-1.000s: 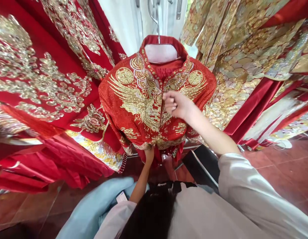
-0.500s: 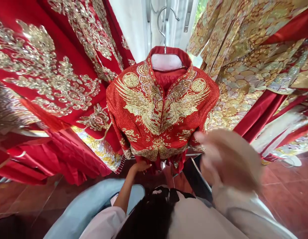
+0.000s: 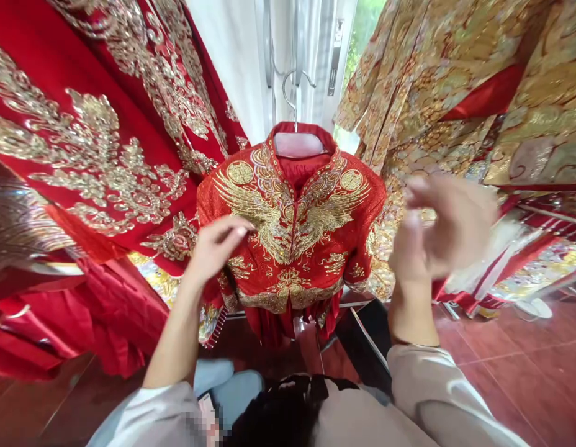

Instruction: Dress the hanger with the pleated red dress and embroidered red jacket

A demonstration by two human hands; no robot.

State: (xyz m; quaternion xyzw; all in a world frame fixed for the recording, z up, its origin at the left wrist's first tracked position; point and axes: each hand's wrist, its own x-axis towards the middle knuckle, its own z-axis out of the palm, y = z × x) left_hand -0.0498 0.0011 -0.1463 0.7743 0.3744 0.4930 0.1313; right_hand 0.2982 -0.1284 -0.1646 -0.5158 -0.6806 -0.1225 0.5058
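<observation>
A red jacket (image 3: 292, 230) with gold phoenix embroidery hangs in front of me on a metal hanger (image 3: 295, 102). My left hand (image 3: 218, 245) is raised at the jacket's left sleeve and chest, fingers loosely curved and apart, holding nothing. My right hand (image 3: 444, 226) is lifted to the right of the jacket, away from it. It is smeared by motion, and its fingers look spread with nothing in them.
Red and gold embroidered garments (image 3: 97, 155) hang close on the left, and gold ones (image 3: 455, 93) on the right. A white window frame (image 3: 269, 49) stands behind the jacket. The floor (image 3: 525, 372) is dark red tile. Light blue cloth (image 3: 223, 391) lies low near my body.
My right hand left the jacket's front closure, dropped away, then rose to the right. My left hand let go of the hem and came up to the jacket's left chest.
</observation>
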